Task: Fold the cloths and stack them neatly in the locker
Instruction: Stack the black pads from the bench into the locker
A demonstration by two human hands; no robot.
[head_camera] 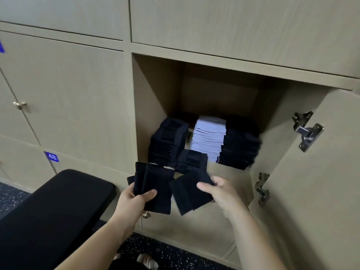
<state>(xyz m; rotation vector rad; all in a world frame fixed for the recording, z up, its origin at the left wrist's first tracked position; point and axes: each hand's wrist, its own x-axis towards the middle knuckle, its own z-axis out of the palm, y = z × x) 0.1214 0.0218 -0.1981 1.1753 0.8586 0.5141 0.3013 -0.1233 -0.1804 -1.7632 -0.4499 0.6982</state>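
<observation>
In the head view, the left hand grips a small bundle of folded dark cloths just in front of the lower lip of the open locker. The thumb lies across the front of the bundle near its lower edge, and the other fingers are curled behind it, out of sight. How many pieces are in the bundle cannot be told, though at least two overlapping edges show. Just beside it, the right hand holds a single folded dark cloth, tilted. The thumb presses on the cloth's top face and the fingers wrap round its right edge, so most of the cloth sticks out to the left of the hand. The two held pieces nearly touch. Inside the locker, four piles stand on the floor of the compartment: a left dark stack, a pale lavender stack in the middle, a right dark stack and a low front dark stack nearest the hands. The locker door stands open at the right, and a black padded bench sits at the lower left.
</observation>
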